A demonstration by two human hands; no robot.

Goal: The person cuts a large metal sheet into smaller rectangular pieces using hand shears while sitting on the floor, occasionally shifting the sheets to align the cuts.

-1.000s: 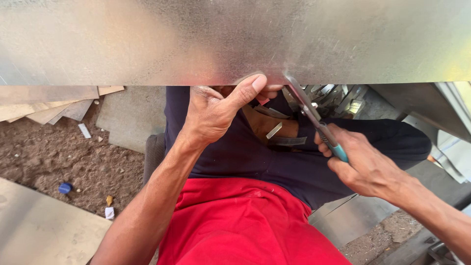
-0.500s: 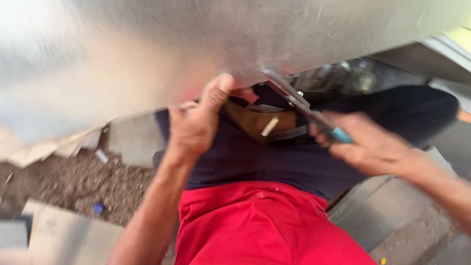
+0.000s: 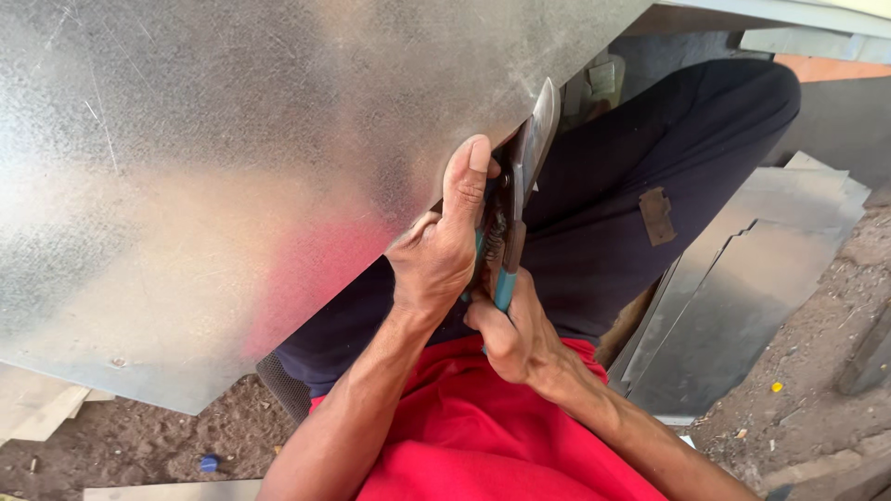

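Observation:
A large shiny galvanized metal sheet fills the upper left and rests over my lap, tilted with its near edge running diagonally. My left hand grips that edge, thumb pressed flat on top of the sheet. Right beside it, my right hand is closed on the blue handles of a pair of tin snips. The snips' grey blades point up along the sheet's edge, just right of my left thumb. Whether the blades bite into the metal is hidden.
More cut metal sheets lie on the dirt ground at the right. Wooden boards sit at the lower left under the sheet. I am seated, in dark trousers and a red shirt. Small debris dots the soil.
The sheet has swung from level to a steep diagonal. My right hand with the snips has moved left, close against my left hand at the sheet's edge.

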